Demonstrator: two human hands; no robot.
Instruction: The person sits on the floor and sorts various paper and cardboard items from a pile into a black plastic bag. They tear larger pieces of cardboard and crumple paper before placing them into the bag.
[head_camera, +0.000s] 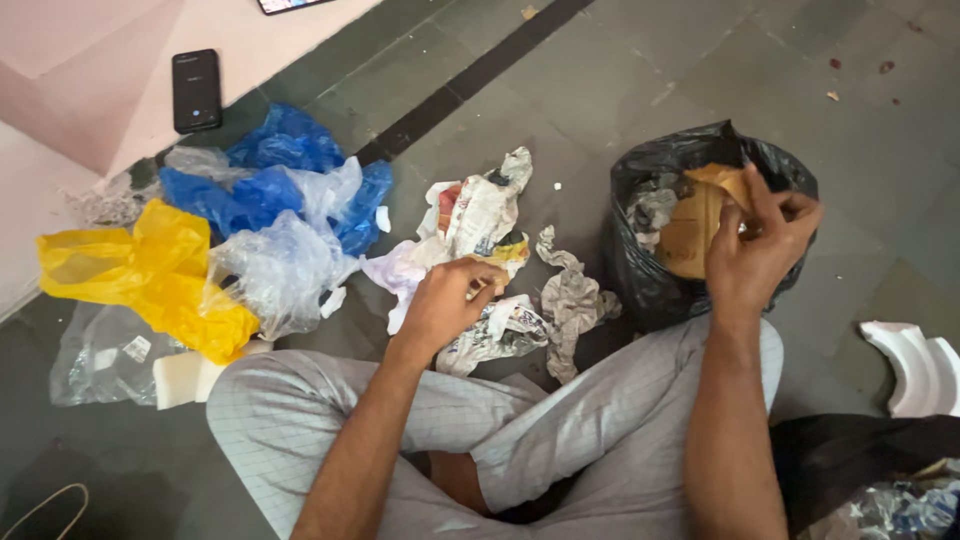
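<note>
Currently: sorting litter, paper into the black bag

Person sits cross-legged on the floor. Right hand is over the mouth of the black bag, fingers pinched on a brown cardboard piece that lies partly inside the bag. Left hand is curled down on the crumpled paper heap just in front of the knees, fingers closed on a scrap of it; exactly which scrap, cannot tell.

Layout: paper heap sits between the bag and a pile of plastic bags, blue, clear and yellow, toward the floor's left side. A phone lies on the pale raised ledge at the upper left. White foam pieces lie near the right edge.

Judgement: step in hand looks like loading, cardboard going into the bag while the next paper scrap is gripped. Bag holds little so far; most of the paper and all of the plastic are outside. Next move calls for releasing the cardboard well below the rim, since the bag is soft and its mouth sags, then carrying the paper across without snagging the rim.
</note>
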